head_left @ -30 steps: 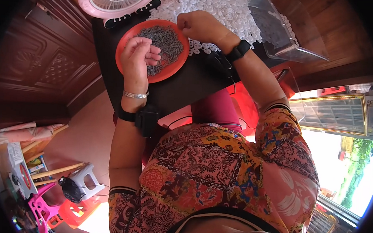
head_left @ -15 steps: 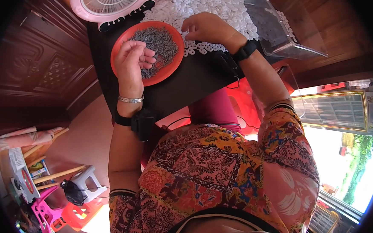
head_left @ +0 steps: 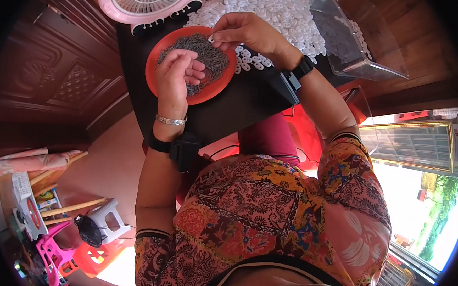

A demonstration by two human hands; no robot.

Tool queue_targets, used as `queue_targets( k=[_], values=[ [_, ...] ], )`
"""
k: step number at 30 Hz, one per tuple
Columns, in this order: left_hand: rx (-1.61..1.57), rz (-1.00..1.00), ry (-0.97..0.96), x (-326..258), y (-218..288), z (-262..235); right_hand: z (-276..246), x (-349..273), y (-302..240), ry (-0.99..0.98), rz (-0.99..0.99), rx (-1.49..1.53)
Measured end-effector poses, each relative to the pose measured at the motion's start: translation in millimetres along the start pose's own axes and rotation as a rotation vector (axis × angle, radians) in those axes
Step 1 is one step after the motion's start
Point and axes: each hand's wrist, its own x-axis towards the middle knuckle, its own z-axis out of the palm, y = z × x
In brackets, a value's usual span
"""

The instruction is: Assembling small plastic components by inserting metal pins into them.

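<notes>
An orange-red plate (head_left: 150, 74) full of small grey screws (head_left: 213, 61) rests on the black tabletop. Over its left part is my left hand (head_left: 175, 79), palm turned inward and fingers curled with the thumb against them; whatever they hold is hidden. My right hand (head_left: 251, 33) is above the plate's upper right rim. Between its thumb and fingertips I pinch a small white plastic piece (head_left: 211, 38). A big heap of white oval plastic pieces with holes (head_left: 284, 15) lies behind the right hand, and several loose ones (head_left: 250, 60) are scattered below it.
A pink fan (head_left: 148, 2) stands at the far left of the black table (head_left: 225, 116). To the right of the heap, a clear plastic bin (head_left: 349, 69) lies with some white pieces inside. A brown carved door (head_left: 60, 75) is at the left.
My right hand has moved left from the heap to the plate and now pinches a white plastic piece. My left hand keeps its curled pose over the plate. The view has shifted slightly.
</notes>
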Motion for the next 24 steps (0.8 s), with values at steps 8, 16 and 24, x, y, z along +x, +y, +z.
queue_targets(
  k=[8,16,24],
  values=[
    [-0.01,0.115,0.041,0,1,6,48,15,10,0.024,-0.019,0.241],
    [-0.064,-0.004,0.006,3,0,-2,45,20,23,-0.034,-0.067,0.224],
    [-0.077,0.026,0.037,2,-1,0,45,12,16,-0.015,-0.18,0.175]
  ],
)
